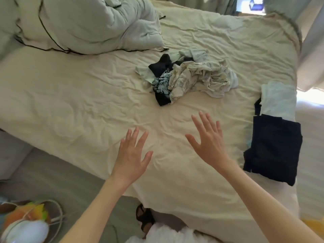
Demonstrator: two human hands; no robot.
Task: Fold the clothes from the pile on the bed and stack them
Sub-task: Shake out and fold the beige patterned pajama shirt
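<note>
Fingers straight and spread, the left hand [132, 156] and right hand [208, 139] hold nothing above the wrinkled cream bed [70, 111]. Folded clothes [273, 148] lie at its right edge; the pile [185, 78] sits mid-bed, a rumpled duvet [84, 23] beyond.

bed [78, 102] | clothes pile [187, 79] centre | folded stack [273, 148] right | duvet [84, 23] far-left

Both bare arms reach forward, hands flat with fingers spread wide and palms down, holding nothing. Left hand [132, 157] angles toward 1 o'clock, right hand [209, 139] sits farther out, fingers pointing about 11 o'clock.
</note>
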